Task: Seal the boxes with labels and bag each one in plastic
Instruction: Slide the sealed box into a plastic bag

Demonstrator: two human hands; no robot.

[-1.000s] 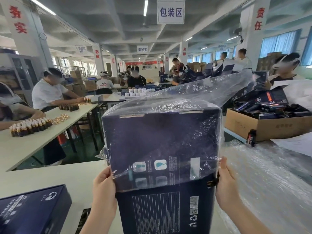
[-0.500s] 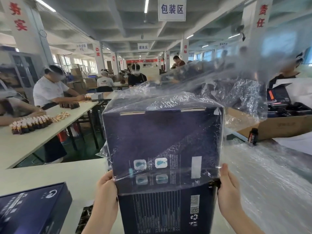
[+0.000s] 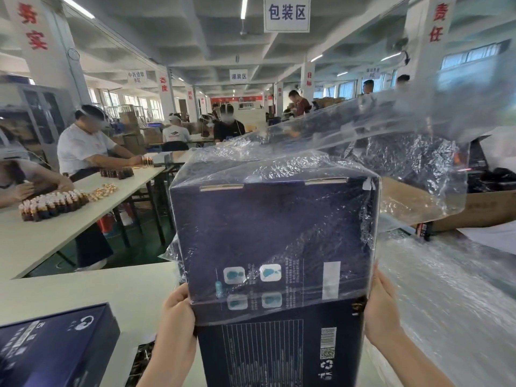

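Gripping the box (image 3: 273,233) by its two side edges, the person is holding it upright above the counter (image 3: 83,291). The left hand (image 3: 178,317) is curling round the left edge, level with the hem of the plastic bag (image 3: 405,163). The right hand (image 3: 382,311) is lying along the right edge with its thumb straight. Its other fingers are hidden, so that grip cannot be told. The bag is covering the box's top and most of its front, mouth facing down toward both hands, which are sitting equally near the hem. Below them the barcode end is showing bare, so the bag probably needs drawing down along the box's upright length. Spare plastic is billowing up to the right.
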